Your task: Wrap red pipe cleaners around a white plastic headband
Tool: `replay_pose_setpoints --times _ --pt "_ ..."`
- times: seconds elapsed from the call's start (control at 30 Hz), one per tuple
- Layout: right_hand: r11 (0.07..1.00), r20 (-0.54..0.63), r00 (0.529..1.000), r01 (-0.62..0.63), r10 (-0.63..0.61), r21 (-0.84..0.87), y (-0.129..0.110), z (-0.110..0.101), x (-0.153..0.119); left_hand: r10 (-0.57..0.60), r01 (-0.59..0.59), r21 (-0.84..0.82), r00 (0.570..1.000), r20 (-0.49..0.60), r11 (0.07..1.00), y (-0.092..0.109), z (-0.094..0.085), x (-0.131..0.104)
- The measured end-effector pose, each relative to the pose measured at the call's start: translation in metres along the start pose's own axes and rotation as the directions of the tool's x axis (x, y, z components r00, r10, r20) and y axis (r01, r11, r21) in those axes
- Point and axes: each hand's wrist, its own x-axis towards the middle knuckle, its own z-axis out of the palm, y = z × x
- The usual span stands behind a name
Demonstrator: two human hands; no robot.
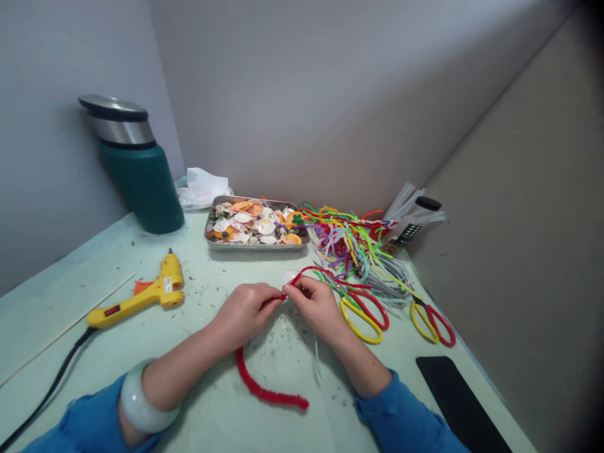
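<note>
My left hand (250, 311) is closed, its thumb and fingertips pinching a red pipe cleaner (271, 395) whose thick end curves down onto the table. Close beside it, my right hand (314, 302) pinches the same red strand, and a thinner red length runs from there to the right, toward scissors with red and yellow handles (363, 319). The fingertips of both hands nearly meet. A small whitish piece (289, 277) shows just behind them, mostly hidden. A thin white strand (317, 355) hangs below my right hand.
A metal tray (257, 246) of shells stands at the back, beside a pile of coloured pipe cleaners (349, 242). On the left are a yellow glue gun (136, 302), a thin stick and a green bottle (144, 182). More scissors (431, 321) and a black object (460, 402) lie right.
</note>
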Motion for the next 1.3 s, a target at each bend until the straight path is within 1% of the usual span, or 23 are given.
replay_pose_setpoints --times 0.07,0.13,0.2,0.23,0.27,0.33,0.37,0.43,0.53,0.6,0.93,1.3 --pt "1.000 0.003 1.000 -0.011 0.011 0.016 -0.0004 -0.0003 0.0004 0.005 -0.005 -0.011 1.000 0.003 1.000 0.0014 -0.0005 0.0001" --pt "0.999 -0.003 1.000 -0.008 0.008 0.031 -0.0008 -0.0007 0.0006 -0.012 0.013 -0.048 1.000 0.014 0.999 0.0028 -0.0010 0.0002" --pt "0.999 -0.009 1.000 0.000 0.001 0.041 -0.0010 -0.0014 0.0007 -0.075 0.080 -0.130 0.996 0.049 0.988 0.0033 -0.0011 0.0004" --pt "0.999 -0.014 1.000 0.002 -0.001 0.046 -0.0010 -0.0017 0.0007 -0.126 0.139 -0.191 0.989 0.080 0.972 0.0032 -0.0010 0.0006" --pt "0.999 -0.018 1.000 0.003 -0.003 0.052 -0.0011 -0.0020 0.0007 -0.185 0.212 -0.261 0.975 0.124 0.942 0.0029 -0.0009 0.0007" --pt "0.998 -0.026 1.000 0.008 -0.006 0.064 -0.0011 -0.0025 0.0008 -0.293 0.361 -0.401 0.930 0.221 0.842 0.0024 -0.0004 0.0014" --pt "0.998 -0.029 1.000 0.011 -0.009 0.069 -0.0010 -0.0025 0.0008 -0.326 0.414 -0.460 0.908 0.262 0.786 0.0025 -0.0003 0.0018" --pt "0.997 -0.036 0.999 0.021 -0.018 0.077 -0.0009 -0.0025 0.0007 -0.356 0.471 -0.548 0.882 0.309 0.691 0.0038 -0.0005 0.0031" --pt "0.995 -0.043 0.999 0.037 -0.033 0.089 -0.0006 -0.0021 0.0004 -0.383 0.503 -0.627 0.863 0.329 0.595 0.0072 -0.0020 0.0047" --pt "0.995 -0.045 0.998 0.039 -0.035 0.093 -0.0006 -0.0019 0.0001 -0.394 0.524 -0.646 0.849 0.351 0.554 0.0084 -0.0033 0.0052" --pt "0.996 -0.048 0.997 0.067 -0.064 0.066 -0.0032 -0.0012 -0.0020 -0.397 0.558 -0.696 0.824 0.403 0.452 0.0042 -0.0048 0.0039" --pt "0.988 -0.040 0.989 0.145 -0.143 0.053 -0.0022 -0.0002 -0.0035 -0.352 0.576 -0.742 0.811 0.467 0.344 0.0032 -0.0097 0.0014"
